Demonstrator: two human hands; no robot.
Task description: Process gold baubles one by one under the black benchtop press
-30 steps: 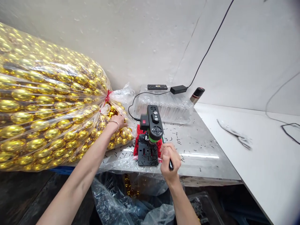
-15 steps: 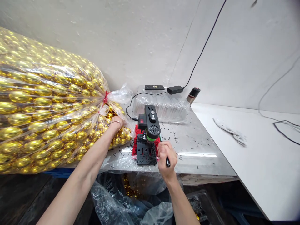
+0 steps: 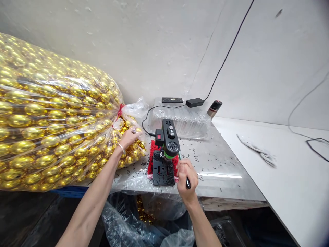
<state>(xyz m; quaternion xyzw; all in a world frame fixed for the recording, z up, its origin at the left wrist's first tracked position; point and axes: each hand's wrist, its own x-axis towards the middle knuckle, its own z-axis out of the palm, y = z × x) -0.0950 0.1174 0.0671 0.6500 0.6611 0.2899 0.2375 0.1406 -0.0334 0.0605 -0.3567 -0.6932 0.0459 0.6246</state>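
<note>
A large clear bag of gold balls point(image 3: 59, 127) fills the left side, tied with a red tie point(image 3: 120, 109). My left hand point(image 3: 130, 136) is at the bag's opening over the gold balls, fingers bent together; what they hold, if anything, is too small to name. My right hand point(image 3: 187, 178) is wrapped round a black-tipped handle point(image 3: 188, 183) beside a black device point(image 3: 171, 139). That device stands over a slotted black base plate point(image 3: 159, 169), which rests on a red mat point(image 3: 151, 161).
Behind the device lie a clear plastic tray point(image 3: 180, 121), a black power adapter point(image 3: 194, 102) and a bottle point(image 3: 214, 109). Small black bits dot the metal table point(image 3: 221, 161). A glove point(image 3: 257, 150) lies on the white table point(image 3: 290, 185). Plastic bagging point(image 3: 125, 223) hangs below.
My left hand has lifted out from among the gold balls and moved slightly right. The view has shifted a little; my right hand keeps its grip on the handle.
</note>
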